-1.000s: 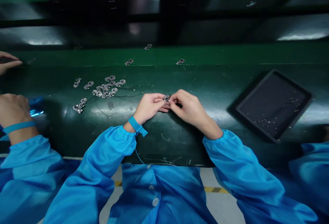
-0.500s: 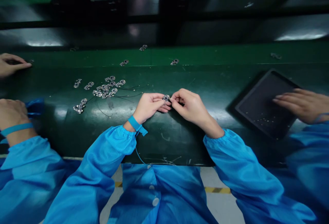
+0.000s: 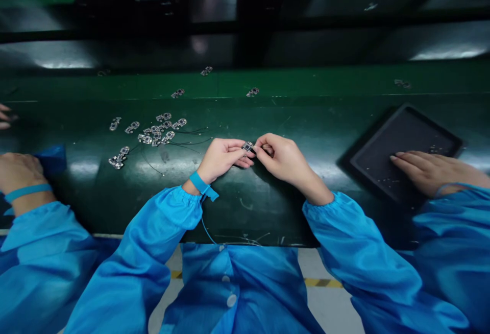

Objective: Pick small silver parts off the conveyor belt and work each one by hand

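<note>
Circuit board (image 3: 247,146), one: lay left of the tray (image 3: 398,132), pinched in the left hand (image 3: 224,159). Right hand (image 3: 282,156): fingertips met board's edge; grip could not be determined. Board pile (image 3: 156,130): sat farther left.

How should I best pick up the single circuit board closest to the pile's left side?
Probably by its two long edges, coming straight down from above. The circuit board looks flat and elongated, slanting up to the right. The pile sits to its right and another loose board to its left, so low sideways approaches look tighter.
</note>
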Action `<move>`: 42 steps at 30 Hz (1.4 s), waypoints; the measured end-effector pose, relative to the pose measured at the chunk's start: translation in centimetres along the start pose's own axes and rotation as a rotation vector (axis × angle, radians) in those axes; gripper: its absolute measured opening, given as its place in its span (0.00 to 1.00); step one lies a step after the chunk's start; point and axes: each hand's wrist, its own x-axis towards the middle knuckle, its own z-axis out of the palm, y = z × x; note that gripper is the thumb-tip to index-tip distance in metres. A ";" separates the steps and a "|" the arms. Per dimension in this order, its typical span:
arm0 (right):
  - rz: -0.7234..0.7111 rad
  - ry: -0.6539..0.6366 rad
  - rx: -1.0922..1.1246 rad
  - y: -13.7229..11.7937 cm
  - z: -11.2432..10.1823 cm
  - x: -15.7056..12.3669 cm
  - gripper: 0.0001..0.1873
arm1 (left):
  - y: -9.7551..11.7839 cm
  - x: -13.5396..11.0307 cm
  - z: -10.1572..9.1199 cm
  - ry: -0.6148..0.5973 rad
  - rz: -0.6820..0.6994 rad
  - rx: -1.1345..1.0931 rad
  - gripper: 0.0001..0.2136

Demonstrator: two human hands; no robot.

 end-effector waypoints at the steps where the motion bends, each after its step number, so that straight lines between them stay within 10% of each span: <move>1: 0.028 -0.014 0.005 -0.1 0.0 0.0 0.03 | 0.0 0.0 0.0 -0.005 0.001 0.006 0.10; 19: 0.149 -0.079 0.070 -1.1 -0.7 -0.1 0.13 | -0.4 0.4 -0.6 -0.136 0.053 0.144 0.09; 42: -0.028 0.092 -0.052 -0.6 -0.1 -0.3 0.06 | -0.3 0.3 -0.1 0.020 -0.006 -0.032 0.06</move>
